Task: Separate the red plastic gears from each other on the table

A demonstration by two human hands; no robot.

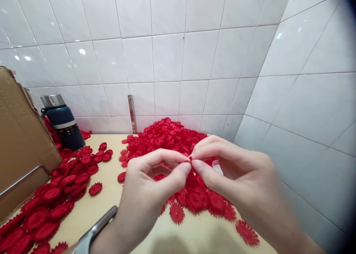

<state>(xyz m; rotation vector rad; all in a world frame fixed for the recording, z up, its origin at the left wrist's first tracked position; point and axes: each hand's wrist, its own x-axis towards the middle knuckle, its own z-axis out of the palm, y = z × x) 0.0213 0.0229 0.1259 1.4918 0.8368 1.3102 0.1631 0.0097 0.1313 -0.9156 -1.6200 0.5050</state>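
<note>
In the head view my left hand (155, 183) and my right hand (236, 172) meet at the fingertips, above a heap of red fringed discs (167, 139). Thumb and forefinger of each hand are pinched together on a small red piece (190, 159). Only a speck of it shows, so its full shape is hidden. A small white and clear object (217, 167) shows beside my right thumb; whether that hand holds it I cannot tell. My left wrist wears a watch (97, 228).
More red fringed discs (51, 194) spread over the pale table (107, 191) at left. A dark blue bottle (65, 126) leans there beside a cardboard box (22, 142). A metal strip (132, 114) stands against the tiled wall (167, 57); another tiled wall (311, 109) bounds the right.
</note>
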